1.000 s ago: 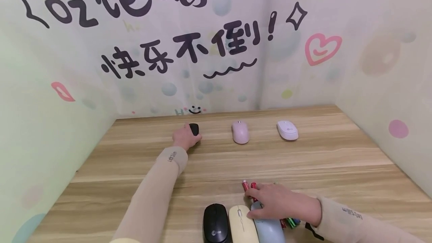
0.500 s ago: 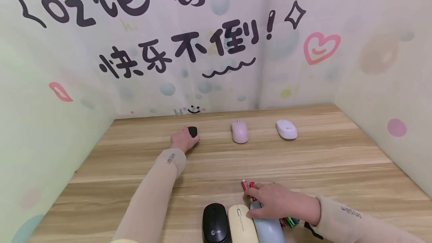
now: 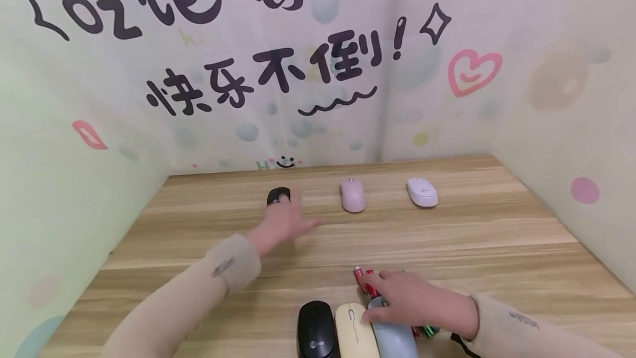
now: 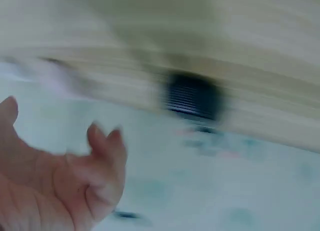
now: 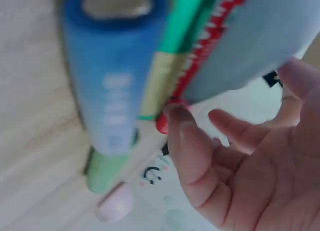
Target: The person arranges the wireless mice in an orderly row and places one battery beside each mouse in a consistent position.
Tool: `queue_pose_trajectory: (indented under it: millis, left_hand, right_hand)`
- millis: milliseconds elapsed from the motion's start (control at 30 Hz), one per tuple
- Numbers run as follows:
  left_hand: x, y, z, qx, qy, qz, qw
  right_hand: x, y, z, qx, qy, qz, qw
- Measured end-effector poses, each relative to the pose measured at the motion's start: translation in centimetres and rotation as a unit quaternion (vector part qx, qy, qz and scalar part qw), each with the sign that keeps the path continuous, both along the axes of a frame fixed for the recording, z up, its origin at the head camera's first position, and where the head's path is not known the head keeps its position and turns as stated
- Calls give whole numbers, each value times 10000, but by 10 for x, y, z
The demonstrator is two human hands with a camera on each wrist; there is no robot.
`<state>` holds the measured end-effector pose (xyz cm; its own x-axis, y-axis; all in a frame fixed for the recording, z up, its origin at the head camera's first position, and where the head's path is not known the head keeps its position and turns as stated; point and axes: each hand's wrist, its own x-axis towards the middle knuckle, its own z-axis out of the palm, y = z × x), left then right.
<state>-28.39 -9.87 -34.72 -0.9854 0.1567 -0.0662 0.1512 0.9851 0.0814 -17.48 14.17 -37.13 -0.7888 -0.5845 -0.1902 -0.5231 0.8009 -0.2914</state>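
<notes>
At the back left of the table lies a small black mouse (image 3: 278, 195), partly covered by my left hand (image 3: 284, 222). The left hand is blurred, with its fingers spread and nothing held. The left wrist view has that black mouse (image 4: 194, 97) apart from the fingers (image 4: 106, 146). At the front, my right hand (image 3: 414, 300) lies over a light blue mouse (image 3: 396, 337), thumb at its edge beside a cream mouse (image 3: 355, 331). Its fingertips reach red batteries (image 3: 359, 276). In the right wrist view, a fingertip touches a red battery (image 5: 205, 46).
A pink mouse (image 3: 353, 195) and a white mouse (image 3: 423, 192) stand along the back. A larger black mouse (image 3: 316, 329) sits left of the cream one. Blue (image 5: 112, 71) and green batteries (image 5: 182, 26) lie by the right hand. A printed curtain (image 3: 278, 137) closes off the back.
My left hand has let go of the back black mouse and swung toward the right, fingers spreading. That mouse now shows slightly further left. The right hand stays almost where it was.
</notes>
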Motion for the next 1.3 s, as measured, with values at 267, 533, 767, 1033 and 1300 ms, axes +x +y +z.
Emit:
queue_pose_trajectory:
  millis: [267, 533, 767, 1033, 1300]
  left_hand:
    - [121, 17, -12, 118, -514, -2153, 9751]
    - [145, 11, -29, -135, -700, -2693, 9604]
    - [146, 13, -31, -299, -627, -2731, 9595]
    - [147, 16, -29, -279, -677, -2642, 9617]
    - [146, 19, -27, -406, -911, -2641, 9593]
  right_hand:
    - [28, 5, 4, 294, 311, -30, 9991]
    - [43, 6, -5, 90, 166, 22, 9998]
    - [42, 0, -7, -1, -23, -100, 9999]
    - [41, -6, -9, 148, 394, -234, 9988]
    - [36, -10, -12, 100, 419, -587, 9973]
